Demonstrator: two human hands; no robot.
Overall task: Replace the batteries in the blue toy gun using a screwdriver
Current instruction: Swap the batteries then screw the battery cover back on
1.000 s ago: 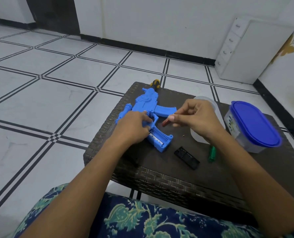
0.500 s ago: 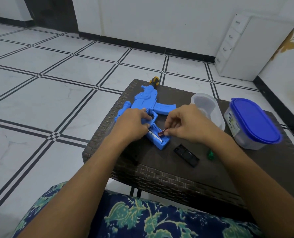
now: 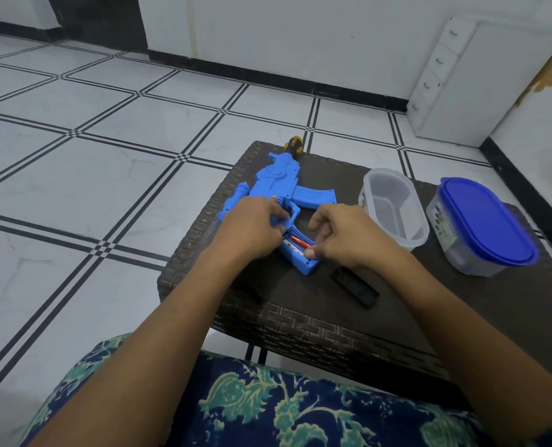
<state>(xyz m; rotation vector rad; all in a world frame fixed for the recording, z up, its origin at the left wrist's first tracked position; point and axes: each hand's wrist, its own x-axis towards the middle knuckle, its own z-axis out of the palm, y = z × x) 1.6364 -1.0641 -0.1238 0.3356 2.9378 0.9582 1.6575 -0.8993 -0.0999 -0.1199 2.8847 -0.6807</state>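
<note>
The blue toy gun (image 3: 277, 185) lies flat on the dark woven table (image 3: 300, 317), its grip pointing toward me with the battery bay open. A red battery (image 3: 297, 241) sits in the bay beside a silvery one. My left hand (image 3: 252, 225) grips the gun's body near the trigger and covers it. My right hand (image 3: 339, 237) pinches the red battery's near end with thumb and curled fingers. The black battery cover (image 3: 355, 290) lies loose on the table to the right. A yellow-and-black screwdriver handle (image 3: 293, 145) pokes out behind the gun's muzzle.
An open clear plastic container (image 3: 393, 208) stands right of the gun, and a tub with a blue lid (image 3: 484, 225) stands beyond it near the table's right edge. White tiled floor surrounds the table. A white drawer unit (image 3: 461, 82) stands at the back right.
My right hand brought the red battery down from above the table into the open bay and now presses it in. My left hand stayed on the gun.
</note>
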